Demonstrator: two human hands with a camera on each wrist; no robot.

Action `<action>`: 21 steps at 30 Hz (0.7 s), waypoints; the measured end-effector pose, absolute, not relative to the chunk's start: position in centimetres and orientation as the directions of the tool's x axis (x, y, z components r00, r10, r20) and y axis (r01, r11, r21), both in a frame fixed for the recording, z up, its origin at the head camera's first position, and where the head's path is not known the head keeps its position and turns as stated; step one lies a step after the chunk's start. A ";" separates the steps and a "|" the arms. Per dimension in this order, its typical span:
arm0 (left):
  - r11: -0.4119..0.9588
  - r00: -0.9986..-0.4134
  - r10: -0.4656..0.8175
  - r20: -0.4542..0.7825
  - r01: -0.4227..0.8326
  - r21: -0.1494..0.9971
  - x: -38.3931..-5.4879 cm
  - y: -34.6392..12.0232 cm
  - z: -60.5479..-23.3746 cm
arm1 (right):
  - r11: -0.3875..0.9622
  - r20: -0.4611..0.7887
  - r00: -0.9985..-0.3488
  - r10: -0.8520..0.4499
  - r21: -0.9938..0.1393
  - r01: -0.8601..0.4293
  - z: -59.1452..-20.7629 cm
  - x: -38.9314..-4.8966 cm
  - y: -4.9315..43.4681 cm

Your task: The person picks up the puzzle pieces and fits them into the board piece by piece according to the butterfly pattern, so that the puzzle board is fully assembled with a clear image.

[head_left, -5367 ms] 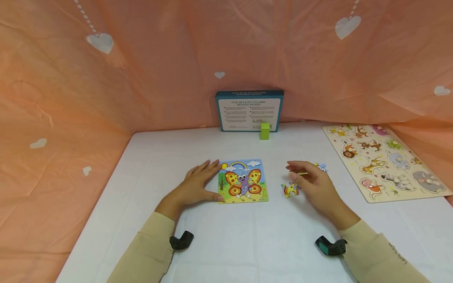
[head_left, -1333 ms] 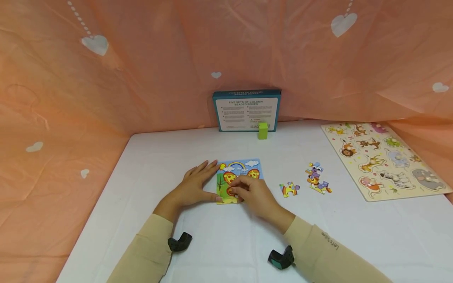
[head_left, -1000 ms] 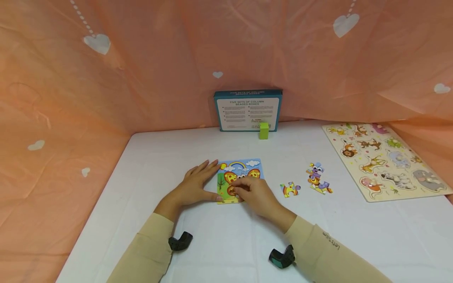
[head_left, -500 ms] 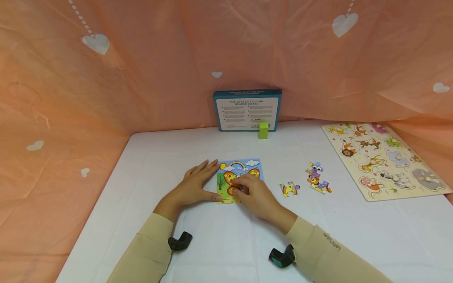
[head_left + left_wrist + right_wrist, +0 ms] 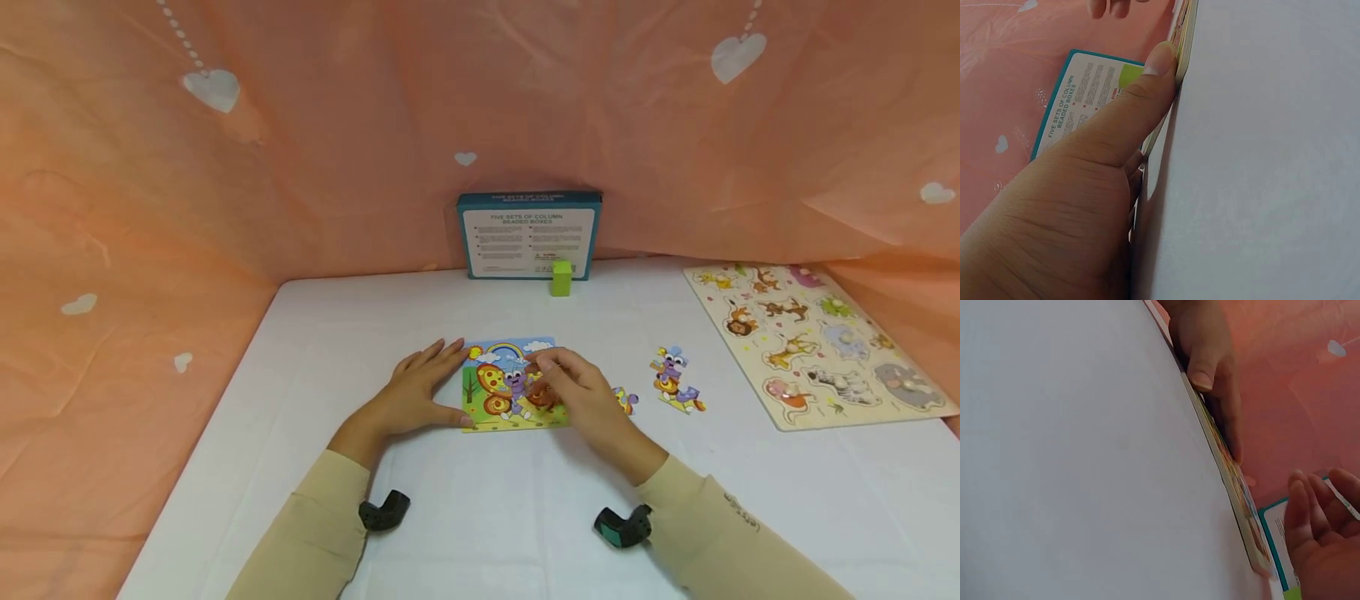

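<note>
We see the left hand (image 5: 412, 400) spread against the puzzle (image 5: 508, 387). Above its right side hovers the right hand (image 5: 591, 402), loosely bent, empty.

Matt cloth over the surface (image 5: 480, 525); creased, faintly glossy sheeting (image 5: 352, 167) far; smooth card on the far box (image 5: 525, 242); smooth, wood-like finish to butterfly board (image 5: 491, 423) and right board (image 5: 756, 354).

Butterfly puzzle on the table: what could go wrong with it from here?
The butterfly puzzle might slide or twist if its right side gets pushed, since the left grip lies only along its left edge. The right grip could also catch the loose yellow-and-purple piece if it swings right; in the head view it partly hides that piece.
</note>
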State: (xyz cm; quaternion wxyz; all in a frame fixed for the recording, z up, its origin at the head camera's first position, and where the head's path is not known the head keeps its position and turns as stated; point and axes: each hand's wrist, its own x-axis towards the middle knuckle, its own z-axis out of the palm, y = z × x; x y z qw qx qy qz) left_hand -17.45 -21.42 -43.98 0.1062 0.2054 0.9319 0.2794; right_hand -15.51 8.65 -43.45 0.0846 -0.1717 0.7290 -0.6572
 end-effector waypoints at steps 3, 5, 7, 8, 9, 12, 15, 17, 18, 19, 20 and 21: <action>0.767 -0.893 0.440 -0.093 0.320 0.556 -17.6 -21.4 -44.2 | 0.058 0.083 -0.900 -0.427 -0.991 -0.119 -43.7 -15.6 9.3; 0.770 -0.893 0.439 -0.097 0.318 0.552 -17.6 -21.5 -44.3 | 0.074 0.078 -0.876 -0.476 -0.989 -0.129 -43.8 -15.4 9.6; 0.771 -0.894 0.437 -0.096 0.318 0.551 -17.6 -21.5 -44.3 | 0.098 0.072 -0.857 -0.510 -0.985 -0.141 -43.8 -15.2 9.9; 0.771 -0.894 0.437 -0.095 0.318 0.552 -17.6 -21.5 -44.3 | 0.109 0.070 -0.853 -0.517 -0.983 -0.146 -43.9 -15.2 10.0; 0.770 -0.895 0.436 -0.096 0.316 0.554 -17.6 -21.5 -44.2 | 0.120 0.065 -0.854 -0.516 -0.982 -0.147 -43.9 -15.1 10.1; 0.770 -0.896 0.433 -0.096 0.313 0.555 -17.6 -21.4 -44.2 | 0.126 0.082 -0.861 -0.502 -0.978 -0.168 -43.9 -15.1 10.2; 0.771 -0.897 0.430 -0.101 0.306 0.558 -17.6 -21.4 -44.2 | 0.144 0.141 -0.870 -0.473 -0.962 -0.234 -43.8 -14.9 10.3; 0.772 -0.897 0.430 -0.102 0.306 0.557 -17.5 -21.4 -44.2 | 0.140 0.189 -0.867 -0.460 -0.949 -0.281 -43.6 -14.8 10.4; 0.771 -0.897 0.431 -0.101 0.307 0.557 -17.5 -21.4 -44.2 | 0.138 0.206 -0.866 -0.455 -0.945 -0.298 -43.6 -14.8 10.5; 0.772 -0.897 0.431 -0.101 0.308 0.556 -17.6 -21.4 -44.2 | 0.135 0.219 -0.865 -0.451 -0.942 -0.309 -43.6 -14.8 10.6; 0.772 -0.897 0.431 -0.100 0.309 0.556 -17.6 -21.4 -44.2 | 0.131 0.227 -0.864 -0.449 -0.940 -0.315 -43.6 -14.7 10.8; 0.772 -0.897 0.431 -0.099 0.309 0.555 -17.6 -21.4 -44.2 | 0.125 0.233 -0.864 -0.447 -0.939 -0.319 -43.6 -14.7 11.0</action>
